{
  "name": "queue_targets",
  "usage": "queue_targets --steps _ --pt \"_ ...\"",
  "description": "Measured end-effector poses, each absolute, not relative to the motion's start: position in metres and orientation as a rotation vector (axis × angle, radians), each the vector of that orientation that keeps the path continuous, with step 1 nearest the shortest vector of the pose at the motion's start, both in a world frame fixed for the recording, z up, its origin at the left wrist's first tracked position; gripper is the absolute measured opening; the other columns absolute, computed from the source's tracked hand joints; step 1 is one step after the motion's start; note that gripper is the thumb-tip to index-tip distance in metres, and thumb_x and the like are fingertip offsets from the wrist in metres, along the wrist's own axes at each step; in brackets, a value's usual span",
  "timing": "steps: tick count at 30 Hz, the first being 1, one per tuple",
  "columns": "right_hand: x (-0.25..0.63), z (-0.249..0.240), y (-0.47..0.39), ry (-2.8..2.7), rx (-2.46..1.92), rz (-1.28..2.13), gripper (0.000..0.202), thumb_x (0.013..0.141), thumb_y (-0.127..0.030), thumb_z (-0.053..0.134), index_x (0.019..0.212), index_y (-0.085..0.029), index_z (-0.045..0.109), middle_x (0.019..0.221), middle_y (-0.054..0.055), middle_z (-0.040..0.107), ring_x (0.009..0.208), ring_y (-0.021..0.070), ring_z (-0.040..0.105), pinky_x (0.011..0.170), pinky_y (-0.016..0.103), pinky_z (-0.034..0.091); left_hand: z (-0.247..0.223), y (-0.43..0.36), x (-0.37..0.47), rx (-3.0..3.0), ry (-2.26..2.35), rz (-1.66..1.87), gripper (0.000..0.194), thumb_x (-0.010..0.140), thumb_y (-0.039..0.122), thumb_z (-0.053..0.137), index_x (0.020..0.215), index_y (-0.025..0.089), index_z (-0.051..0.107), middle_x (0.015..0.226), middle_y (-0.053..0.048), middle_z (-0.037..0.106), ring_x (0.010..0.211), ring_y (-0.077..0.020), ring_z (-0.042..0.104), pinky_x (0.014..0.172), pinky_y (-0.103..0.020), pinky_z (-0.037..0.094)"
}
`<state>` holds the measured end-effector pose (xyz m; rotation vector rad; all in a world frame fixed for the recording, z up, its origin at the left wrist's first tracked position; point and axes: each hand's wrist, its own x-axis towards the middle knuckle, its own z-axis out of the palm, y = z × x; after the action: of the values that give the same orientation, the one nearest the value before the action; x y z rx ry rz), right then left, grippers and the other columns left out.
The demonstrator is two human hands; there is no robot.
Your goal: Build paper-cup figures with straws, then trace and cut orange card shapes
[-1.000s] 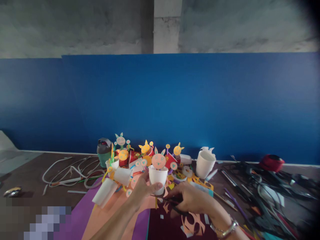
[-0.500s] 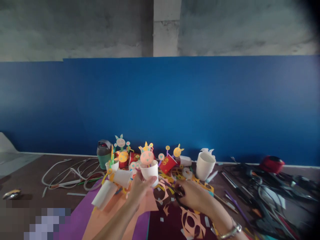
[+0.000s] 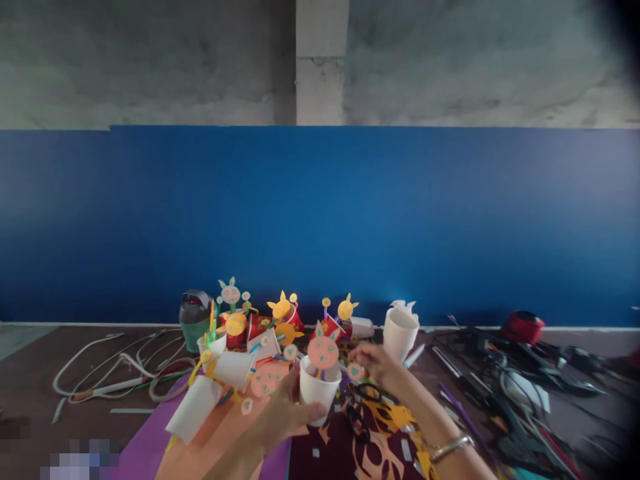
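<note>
My left hand [image 3: 293,410] is wrapped round a white paper cup [image 3: 320,393], holding it upright. From this cup rises a pink paper face [image 3: 323,351] with pointed ears, on a purple stem. My right hand [image 3: 377,367] is just to the cup's right, its fingers partly bent and pointing left. Close below its fingertips is a small pink paper disc [image 3: 355,371]; I cannot tell whether they touch. Black-handled scissors [image 3: 373,392] lie under the right hand on the paper scraps.
White cups [image 3: 195,408] lie tipped over at left. Red cups [image 3: 260,325] with paper faces stand behind. Another white cup [image 3: 401,333] is at right. White cables [image 3: 120,363] lie left, dark cables and tools right. A blue partition [image 3: 320,220] borders the back.
My right hand has let go of the scissors and moved up towards the small disc. The left hand has brought the cup right and nearer to me.
</note>
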<state>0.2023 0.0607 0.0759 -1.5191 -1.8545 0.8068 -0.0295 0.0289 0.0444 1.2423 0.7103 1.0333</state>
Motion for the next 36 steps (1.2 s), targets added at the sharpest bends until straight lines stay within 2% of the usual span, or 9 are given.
queue_targets --steps 2,4,7,9,15,21,25,30,36 --pt "0.198 0.088 0.058 -1.762 -1.315 0.934 0.045 0.09 -0.047 0.038 0.098 -0.014 0.067 0.085 0.008 0.068 0.072 0.0182 0.061 0.059 0.028 0.047 0.046 0.026 -0.027 1.277 0.715 1.002 0.065 0.058 0.034 0.085 0.115 0.018 0.06 0.109 -0.014 0.068 0.098 -0.0288 0.062 0.083 -0.037 0.047" --pt "0.19 0.097 0.052 -1.758 -1.081 1.097 0.039 0.084 -0.05 0.052 0.094 -0.016 0.068 0.091 0.007 0.067 0.082 0.0202 0.061 0.066 0.028 0.048 0.051 0.022 -0.024 1.32 0.75 0.985 0.065 0.057 0.033 0.085 0.116 0.019 0.06 0.112 -0.013 0.067 0.101 -0.0298 0.06 0.086 -0.037 0.046" --pt "0.179 0.099 0.047 -1.695 -1.102 0.976 0.029 0.073 -0.044 0.067 0.07 -0.015 0.065 0.101 0.008 0.064 0.083 0.0201 0.059 0.065 0.027 0.047 0.056 0.017 -0.02 1.354 0.818 0.96 0.067 0.055 0.033 0.085 0.115 0.019 0.059 0.108 -0.013 0.069 0.099 -0.0306 0.061 0.083 -0.037 0.048" --pt "0.175 0.097 0.046 -1.639 -1.126 0.845 0.028 0.073 -0.038 0.066 0.059 -0.014 0.06 0.102 0.009 0.062 0.086 0.0207 0.058 0.067 0.027 0.046 0.056 0.017 -0.018 1.343 0.821 0.958 0.067 0.055 0.035 0.085 0.115 0.018 0.059 0.107 -0.013 0.069 0.097 -0.0308 0.062 0.081 -0.037 0.049" --pt "0.172 0.093 0.047 -1.625 -1.183 0.835 0.026 0.071 -0.038 0.064 0.06 -0.015 0.059 0.095 0.009 0.063 0.071 0.0188 0.057 0.062 0.029 0.045 0.047 0.018 -0.015 1.3 0.789 1.004 0.067 0.054 0.034 0.085 0.114 0.018 0.059 0.107 -0.011 0.069 0.095 -0.0288 0.063 0.078 -0.034 0.05" --pt "0.17 0.092 0.047 -1.671 -1.152 0.81 0.026 0.072 -0.037 0.064 0.058 -0.016 0.059 0.097 0.011 0.064 0.088 0.0245 0.059 0.069 0.028 0.046 0.039 0.02 -0.014 1.322 0.727 1.044 0.065 0.058 0.033 0.084 0.116 0.019 0.058 0.107 -0.011 0.069 0.094 -0.0279 0.063 0.08 -0.036 0.05" --pt "0.171 0.089 0.048 -1.693 -1.133 0.817 0.023 0.074 -0.034 0.064 0.061 -0.015 0.061 0.091 0.008 0.064 0.082 0.0219 0.06 0.066 0.027 0.045 0.036 0.021 -0.014 1.277 0.691 1.04 0.065 0.058 0.033 0.084 0.115 0.019 0.057 0.109 -0.011 0.069 0.095 -0.028 0.064 0.081 -0.036 0.049" --pt "0.169 0.087 0.05 -1.649 -1.145 0.864 0.035 0.075 -0.046 0.063 0.064 -0.014 0.061 0.074 0.004 0.061 0.068 0.0176 0.057 0.058 0.025 0.043 0.031 0.021 -0.013 1.25 0.674 1.047 0.063 0.06 0.032 0.084 0.115 0.018 0.055 0.11 -0.013 0.068 0.099 -0.0284 0.063 0.085 -0.037 0.048" --pt "0.17 0.091 0.05 -1.456 -1.117 0.993 0.045 0.081 -0.054 0.056 0.099 -0.013 0.064 0.087 0.008 0.067 0.087 0.0239 0.061 0.074 0.031 0.047 0.031 0.038 -0.02 1.157 0.866 1.359 0.061 0.062 0.04 0.081 0.111 0.016 0.054 0.107 -0.016 0.068 0.095 -0.0305 0.064 0.081 -0.039 0.05"
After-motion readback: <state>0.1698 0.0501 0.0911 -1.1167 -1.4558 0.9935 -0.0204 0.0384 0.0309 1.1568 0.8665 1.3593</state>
